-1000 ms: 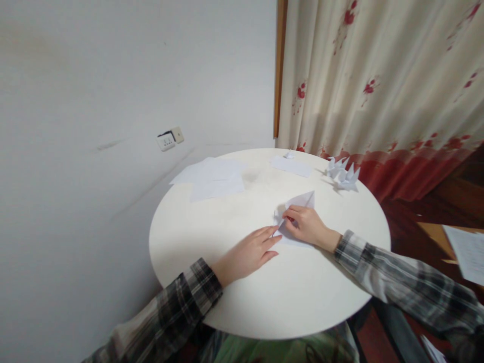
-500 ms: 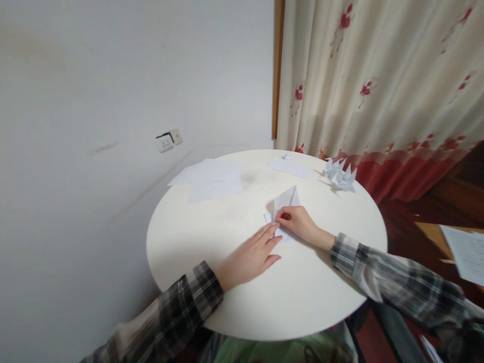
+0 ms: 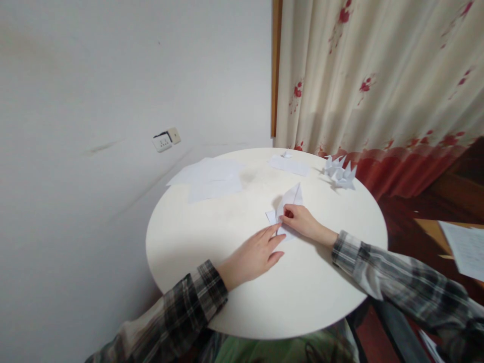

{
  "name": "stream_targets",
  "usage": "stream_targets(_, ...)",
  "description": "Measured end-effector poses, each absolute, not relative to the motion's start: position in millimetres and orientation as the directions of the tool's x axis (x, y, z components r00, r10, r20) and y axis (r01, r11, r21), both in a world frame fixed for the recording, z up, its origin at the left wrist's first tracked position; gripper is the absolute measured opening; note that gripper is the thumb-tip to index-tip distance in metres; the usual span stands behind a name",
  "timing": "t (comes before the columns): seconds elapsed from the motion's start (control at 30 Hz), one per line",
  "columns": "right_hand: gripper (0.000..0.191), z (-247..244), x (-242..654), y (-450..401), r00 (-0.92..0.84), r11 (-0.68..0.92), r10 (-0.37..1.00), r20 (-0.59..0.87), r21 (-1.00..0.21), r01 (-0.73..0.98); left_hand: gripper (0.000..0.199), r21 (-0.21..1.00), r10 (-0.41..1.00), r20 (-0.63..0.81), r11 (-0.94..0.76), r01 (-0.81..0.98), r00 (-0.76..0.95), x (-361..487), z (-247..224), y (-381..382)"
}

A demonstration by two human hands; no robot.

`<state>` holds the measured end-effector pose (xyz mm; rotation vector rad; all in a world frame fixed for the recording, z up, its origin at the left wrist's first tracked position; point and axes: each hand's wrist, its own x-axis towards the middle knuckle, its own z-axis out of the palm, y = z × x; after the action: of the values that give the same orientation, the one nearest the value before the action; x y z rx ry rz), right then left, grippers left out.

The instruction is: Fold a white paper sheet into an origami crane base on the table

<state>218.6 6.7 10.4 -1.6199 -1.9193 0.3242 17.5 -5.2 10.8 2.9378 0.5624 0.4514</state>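
A partly folded white paper (image 3: 291, 198) stands up from the round white table (image 3: 212, 242), in front of me and right of the middle. My right hand (image 3: 300, 221) pinches its near part between thumb and fingers. Flat and spread, my left hand (image 3: 254, 254) lies to the left, its fingertips touching the paper's lower edge. A small folded white piece (image 3: 270, 217) shows just left of the paper. The fingertips hide part of the fold.
White sheets (image 3: 212, 176) lie at the back left. Another sheet (image 3: 289, 165) with a small folded piece (image 3: 286, 155) is at the back. Several folded paper figures (image 3: 341, 174) stand at the back right. A wall and a curtain (image 3: 366, 111) border the table.
My right hand has shifted slightly right, and the upright part of the paper has curved and leaned right. The left hand has moved slightly right with its fingers still spread.
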Motion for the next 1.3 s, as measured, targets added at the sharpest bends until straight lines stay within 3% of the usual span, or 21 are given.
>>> stream_targets(0.2,0.012,4.5,226.4,7.5,-0.149,0.315,0.932,0.331,-0.532,0.786,0.039,0.151,0.358,0.264,-0.932,0.328,0.896,15.4,10.0,-2.7)
stream_targets(0.43,0.013,-0.3,227.7,7.9,-0.125,0.297,0.941,0.316,-0.587,0.753,0.039,0.123,0.318,0.236,-0.947,0.297,0.918,16.4,9.6,0.3)
stream_targets(0.67,0.014,-1.5,227.2,6.6,-0.105,0.301,0.936,0.336,-0.606,0.736,0.057,0.205,0.323,0.219,-0.938,0.28,0.921,11.3,11.8,8.3)
stream_targets(0.87,0.014,-1.2,226.2,3.3,-0.071,0.298,0.919,0.387,-0.565,0.77,0.056,0.204,0.263,0.184,-0.953,0.225,0.947,9.5,7.2,15.4)
stream_targets(1.1,0.013,-1.9,228.0,1.4,-0.064,0.273,0.92,0.386,-0.516,0.812,0.061,0.318,0.306,0.188,-0.918,0.237,0.933,7.2,9.4,16.1)
stream_targets(1.3,0.013,-1.5,228.6,1.9,-0.06,0.266,0.928,0.367,-0.542,0.797,0.058,0.287,0.255,0.153,-0.936,0.204,0.955,6.0,8.5,19.3)
